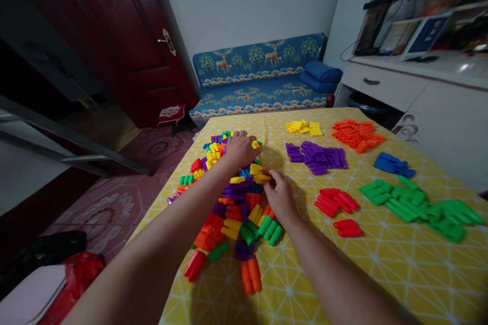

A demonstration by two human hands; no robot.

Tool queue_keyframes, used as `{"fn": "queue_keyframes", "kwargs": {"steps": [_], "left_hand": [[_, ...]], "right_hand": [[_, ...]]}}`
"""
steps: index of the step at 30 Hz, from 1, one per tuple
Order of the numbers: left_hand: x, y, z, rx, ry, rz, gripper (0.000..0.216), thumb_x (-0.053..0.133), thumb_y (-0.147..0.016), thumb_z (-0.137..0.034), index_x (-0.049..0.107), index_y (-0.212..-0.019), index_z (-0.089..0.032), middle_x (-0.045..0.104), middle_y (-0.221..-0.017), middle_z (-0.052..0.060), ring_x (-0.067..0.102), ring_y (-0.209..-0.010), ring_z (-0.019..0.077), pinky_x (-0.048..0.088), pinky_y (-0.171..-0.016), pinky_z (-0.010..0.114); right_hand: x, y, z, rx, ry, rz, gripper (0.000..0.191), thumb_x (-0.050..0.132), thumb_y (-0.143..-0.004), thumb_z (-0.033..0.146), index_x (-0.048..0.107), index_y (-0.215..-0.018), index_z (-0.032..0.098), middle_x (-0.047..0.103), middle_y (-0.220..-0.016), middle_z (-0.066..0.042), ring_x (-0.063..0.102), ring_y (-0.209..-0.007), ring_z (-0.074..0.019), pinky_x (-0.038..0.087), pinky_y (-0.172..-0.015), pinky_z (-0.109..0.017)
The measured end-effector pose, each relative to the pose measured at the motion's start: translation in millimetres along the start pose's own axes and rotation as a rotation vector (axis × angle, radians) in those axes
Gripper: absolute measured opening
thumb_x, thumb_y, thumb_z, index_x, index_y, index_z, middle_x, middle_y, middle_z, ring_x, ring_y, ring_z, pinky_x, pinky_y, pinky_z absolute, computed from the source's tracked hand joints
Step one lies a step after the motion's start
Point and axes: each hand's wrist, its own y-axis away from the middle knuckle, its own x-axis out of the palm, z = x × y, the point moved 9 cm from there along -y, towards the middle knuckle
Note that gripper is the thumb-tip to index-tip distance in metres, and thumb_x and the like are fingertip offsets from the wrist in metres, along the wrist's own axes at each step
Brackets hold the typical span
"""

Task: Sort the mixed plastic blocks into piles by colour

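Note:
A mixed pile of colourful plastic building pieces (234, 190), shaped like joined tubes, covers the left part of the table. Over the pile's far side lies my left hand (241, 150), its thumb apart from the fingers; the fingertips are partly hidden among the pieces. At the pile's right edge, my right hand (281, 194) pinches a yellow building piece (259, 173) between thumb and fingers. Right of my hands lie single-colour groups: yellow pieces (304, 127), purple pieces (318, 156), orange pieces (356, 134), blue pieces (393, 164), red pieces (335, 201) and green pieces (419, 205).
A yellow patterned cloth (305, 274) covers the table. Beyond it stands a blue sofa (263, 94). A white cabinet (446, 117) is at the right, and a dark red door (141, 35) at the left. A small stool (171, 113) stands near the door.

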Motion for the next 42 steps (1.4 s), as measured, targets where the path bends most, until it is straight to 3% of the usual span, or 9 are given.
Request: {"fn": "queue_keyframes", "kwargs": {"steps": [6, 9, 17, 24, 26, 30, 32, 37, 42], "left_hand": [[63.7, -47.6, 6.2, 0.067, -0.088, 0.207, 0.060, 0.055, -0.083, -0.063, 0.056, -0.134, -0.032, 0.056, -0.135, 0.012, 0.049, -0.125, 0.0363, 0.037, -0.102, 0.052], [76.8, -51.4, 3.5, 0.130, -0.097, 0.277, 0.060, 0.056, -0.082, -0.062, 0.055, -0.134, -0.032, 0.061, -0.131, 0.011, 0.055, -0.119, 0.0344, 0.040, -0.099, 0.048], [46.5, -21.1, -2.4, 0.306, 0.001, 0.329, 0.037, 0.057, -0.084, -0.046, 0.071, -0.114, -0.029, 0.073, -0.110, 0.003, 0.066, -0.100, 0.0228, 0.048, -0.081, 0.026], [16.7, 36.6, -18.3, 0.507, 0.381, 0.742, 0.036, 0.060, -0.084, -0.049, 0.074, -0.110, -0.029, 0.076, -0.102, -0.004, 0.068, -0.093, 0.0167, 0.047, -0.080, 0.019], [9.8, 21.2, -7.0, 0.474, 0.458, 0.686, 0.038, 0.060, -0.084, -0.047, 0.073, -0.112, -0.026, 0.075, -0.108, -0.002, 0.067, -0.099, 0.0183, 0.047, -0.085, 0.021], [11.6, -46.2, 49.5, 0.208, 0.314, 0.231, 0.044, 0.059, -0.085, -0.044, 0.069, -0.120, -0.019, 0.070, -0.119, 0.006, 0.063, -0.109, 0.0228, 0.046, -0.097, 0.030], [27.9, -69.5, 70.4, 0.113, 0.173, 0.136, 0.058, 0.064, -0.081, -0.046, 0.060, -0.132, -0.018, 0.062, -0.132, 0.010, 0.056, -0.121, 0.0261, 0.042, -0.104, 0.033], [83.0, -96.5, 101.0, -0.150, -0.044, 0.298, 0.085, 0.060, -0.076, -0.066, 0.038, -0.148, -0.027, 0.035, -0.154, 0.015, 0.037, -0.137, 0.0399, 0.037, -0.107, 0.051], [105.4, -102.9, 94.4, -0.109, -0.047, 0.414, 0.081, 0.060, -0.073, -0.067, 0.043, -0.145, -0.031, 0.055, -0.140, 0.010, 0.053, -0.125, 0.0346, 0.042, -0.102, 0.044]], "right_hand": [[0.0, -2.5, 0.4, -0.025, 0.010, 0.010, 0.028, 0.052, -0.081, 0.020, 0.065, -0.105, 0.020, 0.068, -0.109, -0.009, 0.063, -0.103, -0.0220, 0.050, -0.092, -0.038], [-1.5, -3.7, -1.8, 0.004, -0.042, 0.009, 0.027, 0.052, -0.081, 0.024, 0.065, -0.105, 0.018, 0.068, -0.105, -0.010, 0.064, -0.097, -0.0212, 0.052, -0.088, -0.036], [-7.5, -5.0, -8.9, 0.064, -0.147, -0.047, 0.029, 0.055, -0.081, 0.032, 0.064, -0.104, 0.017, 0.068, -0.102, -0.011, 0.064, -0.093, -0.0223, 0.054, -0.080, -0.036], [-14.5, -5.1, -13.0, 0.082, -0.202, -0.125, 0.027, 0.057, -0.082, 0.033, 0.064, -0.103, 0.018, 0.069, -0.105, -0.011, 0.064, -0.098, -0.0233, 0.051, -0.089, -0.038], [-14.5, -4.6, -13.3, 0.095, -0.202, -0.128, 0.026, 0.057, -0.082, 0.034, 0.065, -0.102, 0.018, 0.070, -0.102, -0.010, 0.065, -0.095, -0.0227, 0.051, -0.086, -0.037], [-12.9, -3.4, -12.8, 0.124, -0.184, -0.105, 0.027, 0.058, -0.083, 0.037, 0.066, -0.100, 0.017, 0.069, -0.099, -0.010, 0.065, -0.089, -0.0221, 0.052, -0.076, -0.035], [-12.7, -2.8, -12.6, 0.131, -0.182, -0.097, 0.028, 0.058, -0.084, 0.038, 0.066, -0.100, 0.017, 0.069, -0.100, -0.010, 0.064, -0.090, -0.0221, 0.052, -0.076, -0.035], [-12.6, -2.2, -13.6, 0.134, -0.156, -0.090, 0.025, 0.058, -0.084, 0.037, 0.066, -0.099, 0.018, 0.069, -0.098, -0.008, 0.064, -0.089, -0.0211, 0.052, -0.076, -0.034], [-11.6, -2.2, -14.7, 0.154, -0.145, -0.087, 0.025, 0.057, -0.085, 0.035, 0.065, -0.102, 0.018, 0.069, -0.098, -0.008, 0.064, -0.089, -0.0202, 0.051, -0.077, -0.033]]}}
